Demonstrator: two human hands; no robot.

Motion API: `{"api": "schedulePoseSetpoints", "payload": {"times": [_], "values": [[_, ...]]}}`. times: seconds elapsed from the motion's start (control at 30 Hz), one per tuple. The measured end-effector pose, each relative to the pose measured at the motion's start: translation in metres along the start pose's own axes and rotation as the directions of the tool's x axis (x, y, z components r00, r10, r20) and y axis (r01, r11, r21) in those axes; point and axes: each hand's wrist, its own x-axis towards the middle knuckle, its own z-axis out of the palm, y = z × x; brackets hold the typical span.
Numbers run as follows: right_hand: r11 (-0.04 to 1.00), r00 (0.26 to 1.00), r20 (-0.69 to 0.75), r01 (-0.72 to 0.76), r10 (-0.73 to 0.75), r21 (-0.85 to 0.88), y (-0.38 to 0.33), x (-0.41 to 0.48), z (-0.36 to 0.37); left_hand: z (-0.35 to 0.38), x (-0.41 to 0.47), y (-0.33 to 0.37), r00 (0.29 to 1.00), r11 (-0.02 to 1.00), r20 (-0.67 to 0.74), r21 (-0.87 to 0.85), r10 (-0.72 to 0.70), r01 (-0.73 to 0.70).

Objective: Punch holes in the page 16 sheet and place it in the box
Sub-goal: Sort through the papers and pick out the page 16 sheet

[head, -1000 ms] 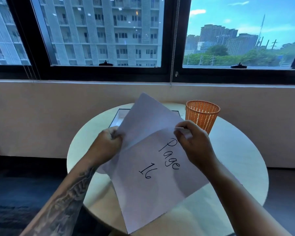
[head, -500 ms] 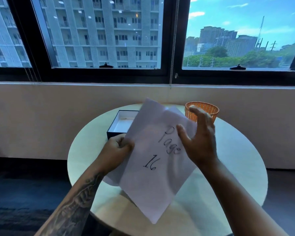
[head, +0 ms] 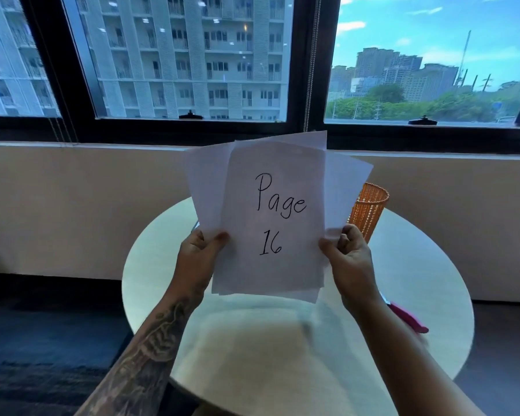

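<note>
Both hands are holding a fanned stack of sheets upright above the round table [head: 427, 283]. The left hand [head: 197, 256] and right hand [head: 347, 253] are pinching the lower edges, page 16 sheet [head: 275, 217] frontmost. Best to slide it free alone, keeping it flat.

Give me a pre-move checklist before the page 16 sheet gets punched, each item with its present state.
1. Page 16 sheet identified, writing facing the camera: ok.
2. Firm hold: left hand and right hand pinch the lower edges: ok.
3. Sheet separated from the others: not ok; several fanned sheets sit behind it in the same grip.
4. Punch located: cannot tell; only a pink object shows at the table's right edge, partly behind the right forearm.
5. Box ready: cannot tell; the papers hide that part of the table.
6. Orange basket out of the way: ok, behind the papers at right.
</note>
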Motion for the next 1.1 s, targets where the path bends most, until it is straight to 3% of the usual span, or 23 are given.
{"api": "schedulePoseSetpoints", "payload": {"times": [0.2,0.3,0.4,0.47,0.53,0.6,0.73,0.87,0.93,1.0,1.1], "values": [[0.99,0.999,0.026,-0.032,0.036,-0.137,0.025,-0.005,-0.008,-0.002,-0.014,-0.027,1.0,0.999,0.026,0.031,-0.011,0.01],[0.957,0.996,-0.071,-0.064,0.045,-0.282,0.042,-0.013,-0.015,0.002,-0.012,-0.03,0.998,0.999,-0.04,-0.017,-0.041,0.04],[0.969,0.979,-0.159,-0.156,0.126,-0.194,0.057,-0.024,-0.017,0.008,-0.008,-0.029,0.991,0.992,-0.107,-0.107,-0.085,0.073],[0.97,0.958,-0.167,-0.242,0.234,-0.031,0.066,-0.028,-0.016,0.014,-0.008,-0.028,0.984,0.981,-0.127,-0.165,-0.127,0.106],[0.916,0.929,-0.089,-0.332,0.359,0.223,0.072,-0.03,-0.011,0.022,-0.01,-0.03,0.974,0.954,-0.124,-0.255,-0.192,0.156],[0.863,0.919,0.022,-0.377,0.393,0.337,0.07,-0.032,-0.001,0.028,-0.013,-0.034,0.964,0.92,-0.089,-0.33,-0.252,0.21],[0.891,0.935,-0.022,-0.329,0.353,0.313,0.061,-0.024,-0.001,0.026,-0.012,-0.035,0.966,0.901,0.028,-0.355,-0.258,0.25],[0.966,0.963,-0.108,-0.233,0.245,0.116,0.041,-0.011,-0.034,-0.033,0.016,-0.007,0.972,0.819,0.156,-0.525,-0.176,0.232],[0.976,0.973,-0.079,-0.215,0.218,0.037,0.034,-0.008,-0.043,-0.055,0.026,0.006,0.949,0.839,0.248,-0.46,-0.192,0.29],[0.983,0.982,-0.051,-0.183,0.182,-0.024,0.027,-0.008,-0.043,-0.06,0.028,0.01,0.925,0.913,0.306,-0.266,-0.224,0.309],[0.988,0.995,-0.031,-0.099,0.096,-0.119,0.016,-0.006,-0.037,-0.052,0.029,0.006,0.937,0.978,0.295,-0.032,-0.189,0.208]]}}
